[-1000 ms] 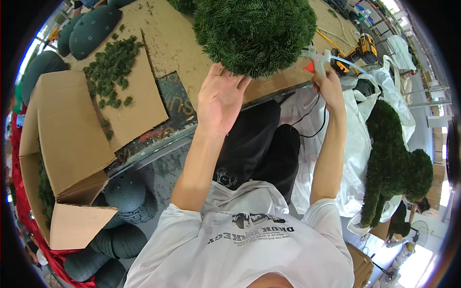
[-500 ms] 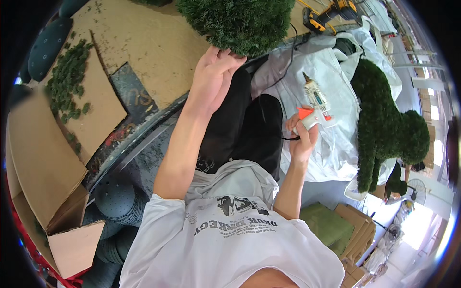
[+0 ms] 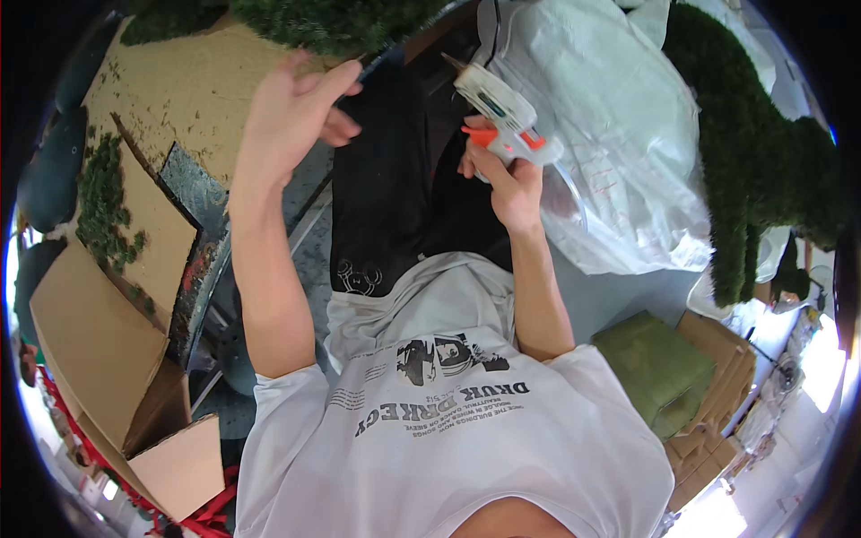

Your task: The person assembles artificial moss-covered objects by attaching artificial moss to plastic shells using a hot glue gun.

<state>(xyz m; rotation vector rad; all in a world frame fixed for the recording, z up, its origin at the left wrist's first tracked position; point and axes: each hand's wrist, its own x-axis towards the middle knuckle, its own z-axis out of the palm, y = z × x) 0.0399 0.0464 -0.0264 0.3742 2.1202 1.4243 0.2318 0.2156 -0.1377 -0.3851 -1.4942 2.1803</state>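
Observation:
My right hand (image 3: 511, 184) is wrapped round the handle of a white glue gun (image 3: 496, 100) with an orange trigger. Its metal nozzle points up and left, above my dark trousers. My left hand (image 3: 291, 117) is just below a bushy green artificial foliage piece (image 3: 336, 22) at the top of the view. The left fingers are spread and a little blurred, with nothing seen between them. Whether its fingertips touch the foliage, I cannot tell.
A brown board (image 3: 193, 76) covers the table at left, beside loose green sprigs (image 3: 106, 202) on cardboard. An open cardboard box (image 3: 94, 332) stands lower left. At right are white plastic sacking (image 3: 619, 134), a green animal-shaped topiary (image 3: 749, 125) and a folded green sheet (image 3: 655, 372).
My left hand has come away from the round foliage and spread its fingers. My right hand has brought the glue gun inward, over my legs. The view has shifted too.

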